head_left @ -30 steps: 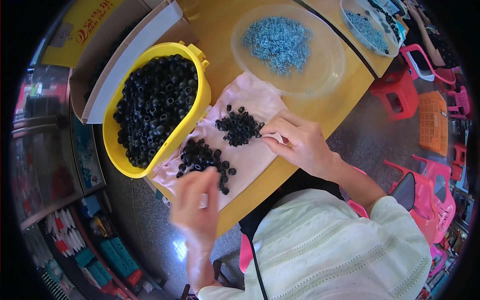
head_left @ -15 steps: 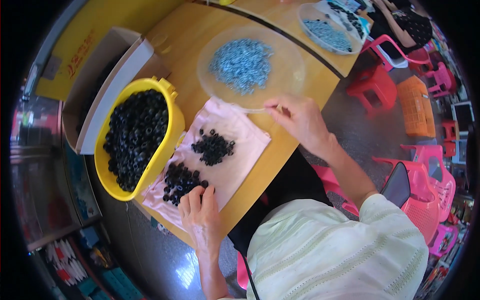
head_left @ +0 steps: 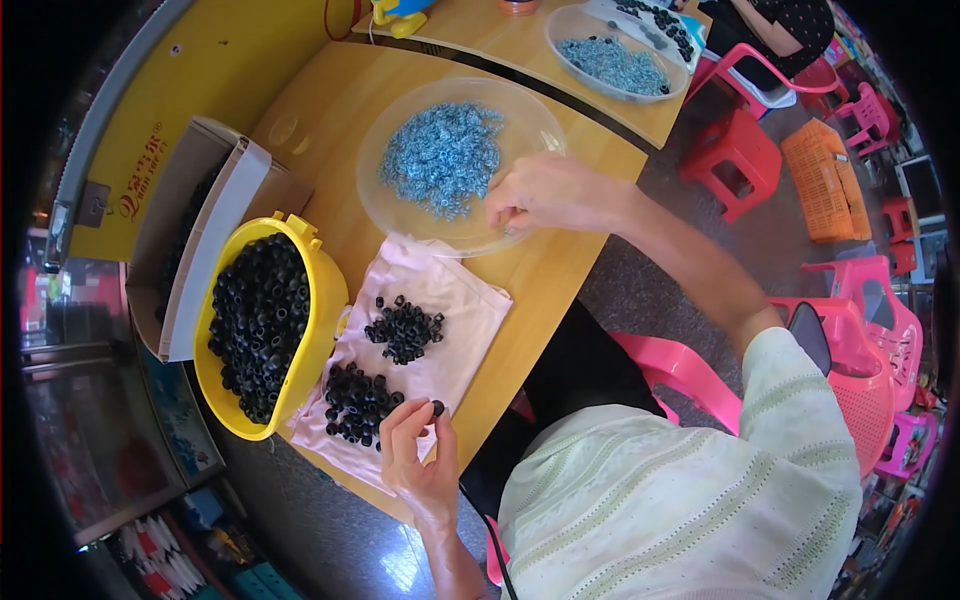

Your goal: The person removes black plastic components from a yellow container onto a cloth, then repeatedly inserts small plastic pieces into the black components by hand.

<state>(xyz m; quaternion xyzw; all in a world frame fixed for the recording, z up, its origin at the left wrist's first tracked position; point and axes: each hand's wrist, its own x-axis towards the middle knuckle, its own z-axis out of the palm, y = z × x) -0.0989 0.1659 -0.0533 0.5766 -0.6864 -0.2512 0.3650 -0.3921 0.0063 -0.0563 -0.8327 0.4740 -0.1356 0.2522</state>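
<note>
My left hand (head_left: 420, 455) pinches a small black cylindrical piece (head_left: 438, 408) between thumb and fingertips, just off the near edge of a pink cloth (head_left: 455, 320). Two piles of black pieces lie on that cloth: one of larger pieces (head_left: 358, 405) beside my left fingers, another of smaller pieces (head_left: 404, 330) farther off. My right hand (head_left: 535, 195) is over the near right rim of a round translucent tray (head_left: 540, 130). Its fingers are curled together; whatever they hold is too small to name. Inside the tray is a heap of small blue-grey parts (head_left: 440, 155).
At the left a yellow tub (head_left: 325, 325) full of black pieces stands against an open cardboard box (head_left: 225, 245). Another tray (head_left: 575, 25) of blue-grey parts sits on the far table, near another person's arm (head_left: 765, 25). Pink stools, a red stool (head_left: 733, 165) and an orange crate (head_left: 825, 180) occupy the floor at right.
My left hand has lifted from the larger pile with one black piece. My right hand has moved in over the tray's rim, its fingers now curled. The whole view has shifted slightly.
</note>
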